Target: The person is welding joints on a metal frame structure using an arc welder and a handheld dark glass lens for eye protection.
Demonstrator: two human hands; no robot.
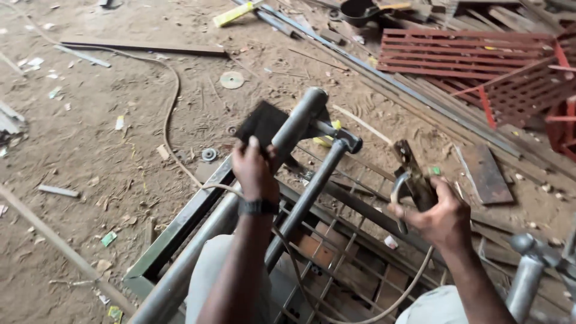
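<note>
The dark flat plate (262, 123) in the left hand (255, 174) looks thin, stiff and light, likely a welding shield or a piece of sheet; it is pinched at its lower edge, fingers closed on it, and held up against the grey steel pipe (298, 120). A one-handed hold at the edge seems enough, though the corners look sharp.

The right hand (441, 216) is clamped around a rusty brown welding electrode holder (411, 174), gripped at its curved handle, its jaw end pointing up and away. It looks heavy for its size and rigid, with a cable (414, 282) trailing from below the hand that would drag on any move; the handle is the sound place to hold it.

Both sit above a metal frame (324, 240) of pipes and thin bars, which judging by its size would be heavy and unyielding. Beyond it lies the sandy floor (90, 120), strewn with a cutting disc (231, 80), washers, scrap strips, and a red metal grille (468, 54) at the upper right.
</note>
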